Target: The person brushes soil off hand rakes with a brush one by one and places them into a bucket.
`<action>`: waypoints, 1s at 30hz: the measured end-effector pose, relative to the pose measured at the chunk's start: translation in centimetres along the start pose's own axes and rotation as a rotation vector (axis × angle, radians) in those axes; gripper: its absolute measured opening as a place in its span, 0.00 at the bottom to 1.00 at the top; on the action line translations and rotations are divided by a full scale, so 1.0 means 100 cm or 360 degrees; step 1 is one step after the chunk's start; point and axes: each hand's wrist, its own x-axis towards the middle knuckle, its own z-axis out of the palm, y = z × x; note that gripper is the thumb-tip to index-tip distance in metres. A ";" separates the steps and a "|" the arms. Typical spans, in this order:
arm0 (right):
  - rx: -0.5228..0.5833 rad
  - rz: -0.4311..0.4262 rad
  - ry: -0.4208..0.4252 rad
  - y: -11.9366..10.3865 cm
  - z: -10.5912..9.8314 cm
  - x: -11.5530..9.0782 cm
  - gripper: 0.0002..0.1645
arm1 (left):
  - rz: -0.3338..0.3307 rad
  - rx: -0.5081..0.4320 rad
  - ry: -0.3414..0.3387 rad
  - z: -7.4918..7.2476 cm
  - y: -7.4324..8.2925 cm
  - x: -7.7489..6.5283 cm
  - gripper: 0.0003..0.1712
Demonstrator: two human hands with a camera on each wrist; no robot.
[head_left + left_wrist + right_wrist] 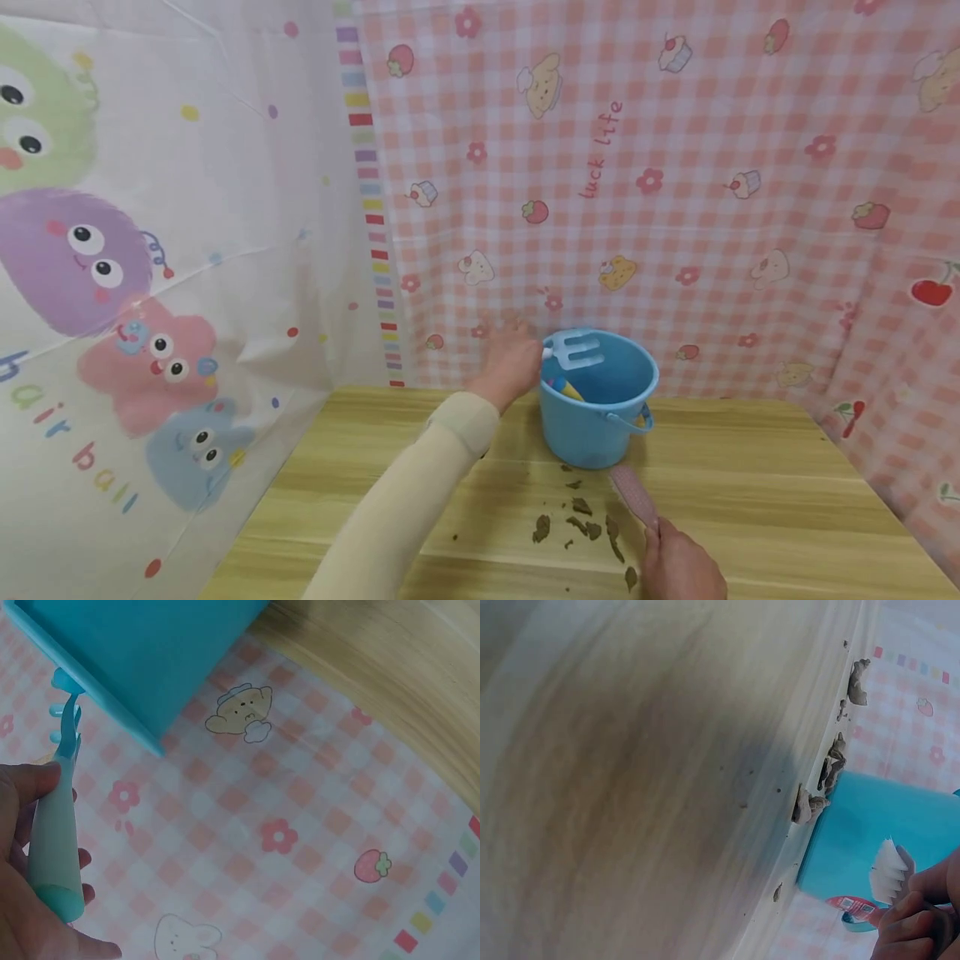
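Note:
My left hand (513, 362) grips the pale handle of a light blue toy garden fork (577, 348) at the left side of the blue bucket (585, 433). In the head view its tines lie over the bucket's opening. The left wrist view shows the thumb and fingers round the handle (54, 847). Closer to me, my right hand (682, 562) holds a small brush (636, 493) with a pink back, pointing at the bucket's base. Its white bristles (889, 874) show in the right wrist view. A yellow and blue item (566, 388) is inside the bucket.
Several dark brown, leaf-like scraps (581, 527) and smaller crumbs lie on the wood-grain table (757, 500) in front of the bucket. A pink checked cloth (675, 233) hangs behind the table, and a white cartoon-printed sheet (247, 192) hangs on the left.

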 end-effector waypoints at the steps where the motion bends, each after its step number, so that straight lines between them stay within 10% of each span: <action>1: 0.0000 0.0007 -0.0005 0.000 0.000 0.000 0.21 | 0.0001 0.0003 -0.0002 0.001 0.002 0.002 0.08; 30: -0.0005 0.0005 -0.0028 0.003 0.001 0.000 0.21 | -0.0087 0.0069 -0.0350 0.021 0.045 0.047 0.16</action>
